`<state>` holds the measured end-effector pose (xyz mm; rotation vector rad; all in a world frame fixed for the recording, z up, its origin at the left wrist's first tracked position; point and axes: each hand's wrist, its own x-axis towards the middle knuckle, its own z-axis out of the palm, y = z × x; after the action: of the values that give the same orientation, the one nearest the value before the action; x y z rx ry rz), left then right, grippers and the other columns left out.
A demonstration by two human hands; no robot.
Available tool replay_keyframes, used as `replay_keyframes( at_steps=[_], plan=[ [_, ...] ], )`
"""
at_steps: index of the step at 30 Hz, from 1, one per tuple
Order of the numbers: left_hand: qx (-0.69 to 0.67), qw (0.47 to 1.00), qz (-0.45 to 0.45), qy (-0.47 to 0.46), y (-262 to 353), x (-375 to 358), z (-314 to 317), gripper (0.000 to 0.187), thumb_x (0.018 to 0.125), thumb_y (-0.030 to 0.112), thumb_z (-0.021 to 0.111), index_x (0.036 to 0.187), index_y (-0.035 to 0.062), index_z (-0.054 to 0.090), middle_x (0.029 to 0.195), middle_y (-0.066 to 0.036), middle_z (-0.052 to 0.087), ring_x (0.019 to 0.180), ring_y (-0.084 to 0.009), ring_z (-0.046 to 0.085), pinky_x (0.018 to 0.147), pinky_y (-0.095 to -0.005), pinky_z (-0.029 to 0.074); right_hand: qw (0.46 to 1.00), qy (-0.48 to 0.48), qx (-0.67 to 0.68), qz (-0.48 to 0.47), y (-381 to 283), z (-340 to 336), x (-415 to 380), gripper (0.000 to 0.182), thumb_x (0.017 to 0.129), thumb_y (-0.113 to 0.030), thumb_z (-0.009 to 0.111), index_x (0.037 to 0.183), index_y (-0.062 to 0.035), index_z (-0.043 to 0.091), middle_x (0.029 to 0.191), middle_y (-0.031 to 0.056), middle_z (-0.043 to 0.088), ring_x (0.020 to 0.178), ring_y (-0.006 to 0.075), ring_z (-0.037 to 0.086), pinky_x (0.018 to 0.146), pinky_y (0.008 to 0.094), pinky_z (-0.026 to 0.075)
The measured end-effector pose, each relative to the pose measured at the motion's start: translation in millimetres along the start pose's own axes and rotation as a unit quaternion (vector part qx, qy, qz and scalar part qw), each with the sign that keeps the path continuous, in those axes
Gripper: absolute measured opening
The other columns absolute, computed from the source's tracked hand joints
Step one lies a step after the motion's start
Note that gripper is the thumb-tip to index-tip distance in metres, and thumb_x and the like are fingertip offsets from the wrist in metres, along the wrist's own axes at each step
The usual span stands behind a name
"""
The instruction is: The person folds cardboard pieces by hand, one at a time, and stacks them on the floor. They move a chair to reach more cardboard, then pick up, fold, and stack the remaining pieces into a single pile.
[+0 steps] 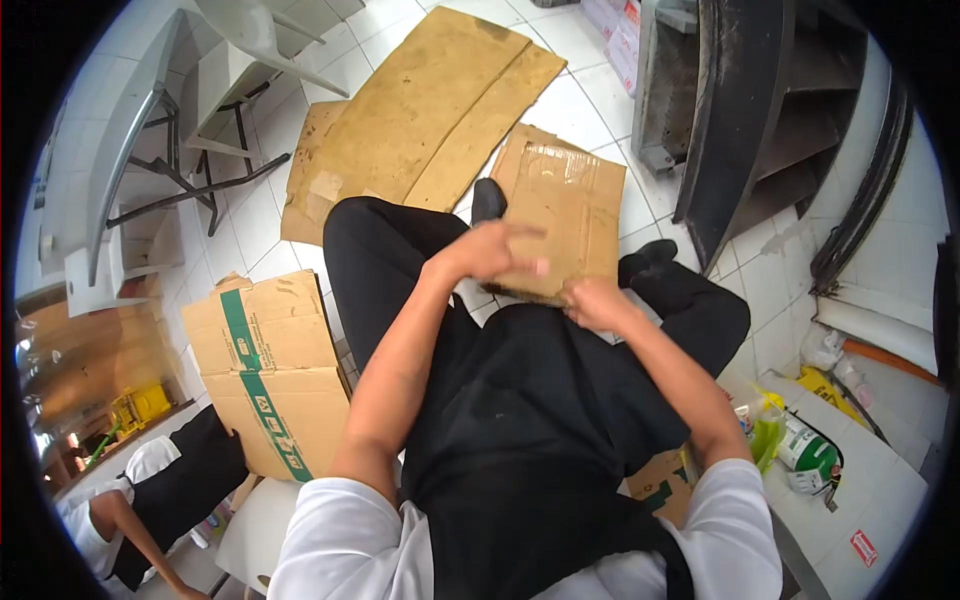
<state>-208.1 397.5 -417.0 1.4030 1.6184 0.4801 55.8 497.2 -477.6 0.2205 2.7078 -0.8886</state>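
A flattened brown cardboard box [580,205], with shiny tape near its far edge, stands between my feet in front of my lap. My right hand [598,303] is closed on its near edge, fingers pinched at the border. Over the left part of the same cardboard is my left hand [490,250], its fingers spread and slightly blurred by motion. Beyond it, a larger stained cardboard sheet [430,110] lies on the white tiles. To my left is another flattened cardboard piece [265,370] with a green printed stripe.
A folding table [135,150] and a white plastic chair [250,45] are at the far left. At lower left, another person [150,500] in a dark apron bends down. Dark metal shelving [745,130] rises at right. A green and white container [805,450] sits on a white surface.
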Motion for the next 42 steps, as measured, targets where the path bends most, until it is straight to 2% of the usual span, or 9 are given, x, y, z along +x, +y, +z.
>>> replay_keyframes(
  at_steps=[6,12,17,25,30,34,35,38,42],
  plan=[
    [0.229,0.966,-0.094,-0.073,-41.6,35.0,46.3,0.046,0.077,0.05,0.082,0.1,0.0111,0.076,0.096,-0.016,0.074,0.092,-0.0395,0.072,0.081,-0.0499,0.056,0.98,-0.079,0.162,0.088,51.8,-9.6,42.8,0.042,0.072,-0.033,0.086,0.097,-0.0021,0.072,0.095,0.0197,0.073,0.091,0.0377,0.071,0.08,0.0457,0.055],
    [0.205,0.945,-0.149,-0.205,-98.3,110.1,71.1,0.054,0.079,0.05,0.083,0.118,0.0135,0.074,0.113,-0.014,0.074,0.112,-0.03,0.07,0.091,-0.0444,0.055,0.968,0.018,0.039,0.246,69.6,43.0,62.3,0.058,0.067,-0.045,0.091,0.106,-0.0047,0.074,0.087,0.0214,0.073,0.086,0.0367,0.073,0.08,0.0442,0.057],
    [0.288,0.92,-0.153,-0.215,-115.2,147.4,119.2,0.052,0.078,0.046,0.085,0.119,0.0157,0.075,0.121,-0.008,0.074,0.117,-0.0272,0.068,0.097,-0.0413,0.054,0.918,0.0,-0.067,0.39,59.9,77.0,60.7,0.085,0.082,-0.02,0.079,0.155,-0.0177,0.036,0.152,0.0164,0.042,0.137,0.0353,0.041,0.109,0.0595,0.037],
    [0.25,0.904,-0.235,-0.257,-175.3,184.1,121.0,0.047,0.073,0.043,0.086,0.11,0.0148,0.078,0.114,-0.009,0.076,0.109,-0.0285,0.071,0.092,-0.0426,0.056,0.92,-0.036,-0.086,0.381,51.9,108.7,87.5,0.087,0.091,-0.015,0.065,0.164,-0.025,0.02,0.167,0.0193,0.022,0.149,0.0454,0.029,0.117,0.0576,0.033],
    [0.338,0.924,-0.179,0.014,-168.8,168.1,135.2,0.018,0.082,0.025,0.074,0.098,0.0186,0.081,0.101,-0.005,0.076,0.105,-0.0234,0.071,0.086,-0.0448,0.054,0.94,-0.053,-0.086,0.325,116.9,167.6,125.1,0.102,0.088,-0.028,0.07,0.166,-0.0215,0.006,0.169,0.0154,0.023,0.156,0.034,0.022,0.124,0.0526,0.022],
    [0.194,0.951,-0.166,0.174,-122.3,161.3,138.3,0.016,0.076,0.017,0.064,0.08,0.0108,0.077,0.087,-0.014,0.072,0.085,-0.0325,0.068,0.077,-0.0493,0.054,0.94,0.111,-0.291,0.137,193.4,265.3,126.3,0.051,0.106,-0.031,0.042,0.15,-0.0047,0.045,0.144,0.015,0.058,0.134,0.026,0.053,0.111,0.0393,0.042],
    [0.218,0.936,-0.119,0.251,-111.9,159.0,151.5,0.015,0.073,0.019,0.064,0.071,0.0099,0.075,0.077,-0.016,0.07,0.076,-0.0342,0.068,0.069,-0.0498,0.054,0.967,0.058,-0.054,0.24,230.0,292.9,131.4,0.045,0.106,-0.028,0.044,0.146,-0.0078,0.048,0.141,0.0143,0.059,0.127,0.0251,0.058,0.101,0.0408,0.049],
    [0.093,0.89,-0.133,0.426,-94.5,187.3,188.3,0.019,0.078,0.015,0.061,0.087,0.0066,0.075,0.086,-0.019,0.068,0.09,-0.038,0.067,0.083,-0.05,0.052,0.974,0.169,0.134,0.074,70.1,128.4,193.5,0.035,0.103,-0.025,0.05,0.131,-0.0075,0.063,0.126,0.0176,0.067,0.112,0.0301,0.066,0.091,0.0455,0.054],
    [-0.021,0.957,0.003,0.289,49.2,43.2,58.1,0.038,0.094,0.013,0.058,0.132,0.0091,0.056,0.114,-0.018,0.064,0.113,-0.039,0.061,0.094,-0.0522,0.046,0.977,0.18,0.115,-0.012,36.4,102.2,197.4,0.033,0.101,-0.024,0.051,0.126,-0.0067,0.064,0.123,0.0188,0.068,0.109,0.0324,0.066,0.089,0.0468,0.054]
  ],
)
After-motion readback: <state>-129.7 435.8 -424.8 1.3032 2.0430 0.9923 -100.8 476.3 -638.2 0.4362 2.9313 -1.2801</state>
